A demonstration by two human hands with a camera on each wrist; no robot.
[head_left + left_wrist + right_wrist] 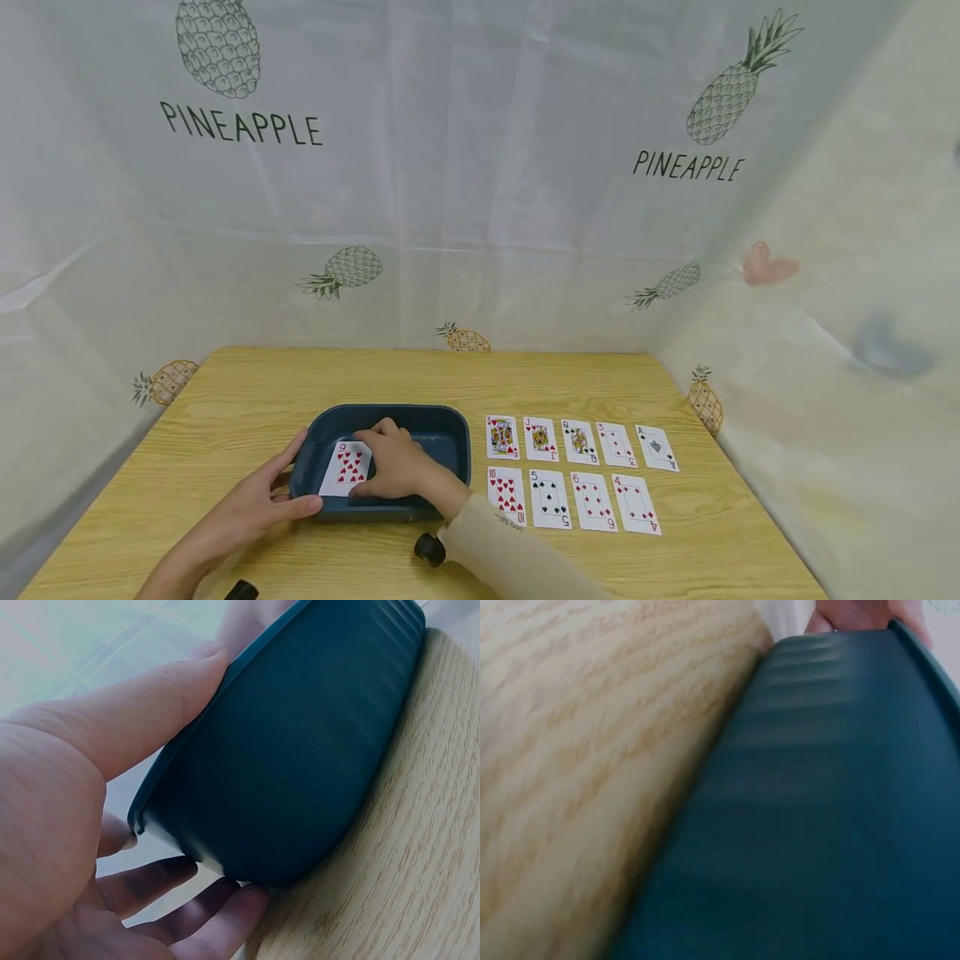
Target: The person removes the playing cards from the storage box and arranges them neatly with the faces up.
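Observation:
A dark blue tray (352, 510) sits on the wooden table. My left hand (258, 498) holds its left end; in the left wrist view the thumb lies on the rim and the other fingers are against the outer wall. Inside the tray is a nine of hearts playing card (339, 473), face up. My right hand (397, 462) reaches over the front rim and grips this card at its right side, thumb near the bottom edge, fingers toward the top. The right wrist view shows mostly the tray's outer wall (802, 802), hiding the right fingers.
To the right of the tray, several face-up cards lie in two rows, including a jack (540, 439) and an ace of spades (657, 448) in the back row and a five of spades (551, 500) in front. A pineapple-print curtain (465, 208) hangs behind the table (525, 379).

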